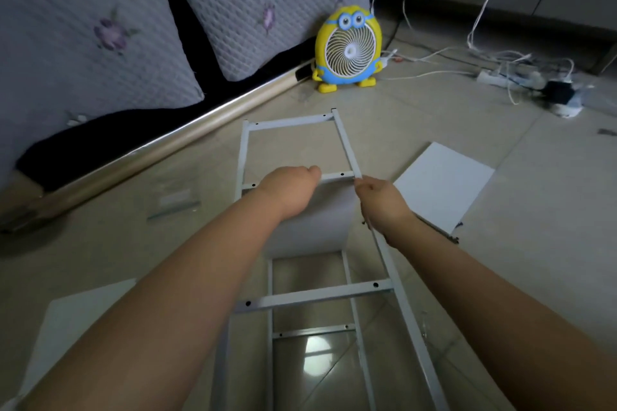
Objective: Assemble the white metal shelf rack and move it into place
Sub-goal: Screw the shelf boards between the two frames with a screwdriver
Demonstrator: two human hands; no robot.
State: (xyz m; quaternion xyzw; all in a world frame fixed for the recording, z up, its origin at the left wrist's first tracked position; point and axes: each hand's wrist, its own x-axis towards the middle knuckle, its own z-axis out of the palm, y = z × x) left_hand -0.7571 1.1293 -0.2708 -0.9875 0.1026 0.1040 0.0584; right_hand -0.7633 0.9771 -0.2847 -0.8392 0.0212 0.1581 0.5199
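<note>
While the left hand [287,188] closes knuckles-up over the middle crossbar [337,176] of the white metal frame [344,143], its fingers curl out of sight, so whether they also catch the panel edge below cannot be told. The right hand [380,202] pinches the frame's right upright just beside the joint with that same crossbar, fingertips [360,182] on the rail. Between the two hands, a white shelf panel [310,223] sits inside the frame, its far edge against the crossbar. The frame lies lengthwise on the tiled floor [384,117] straight ahead of the person, far end toward a yellow cartoon fan [349,50]; a nearer crossbar [317,297] with open screw holes spans it, and a second set of rails [312,332] shows lower down through the gap. A loose white panel [442,185] lies flat on the floor just right of the right hand, and another white board [76,327] lies near the left forearm. A clear plastic bag [173,205] rests on the tiles to the left. Grey flowered cushions [83,37] lean along the left side, and a power strip [500,78] with tangled white cables lies at far right.
</note>
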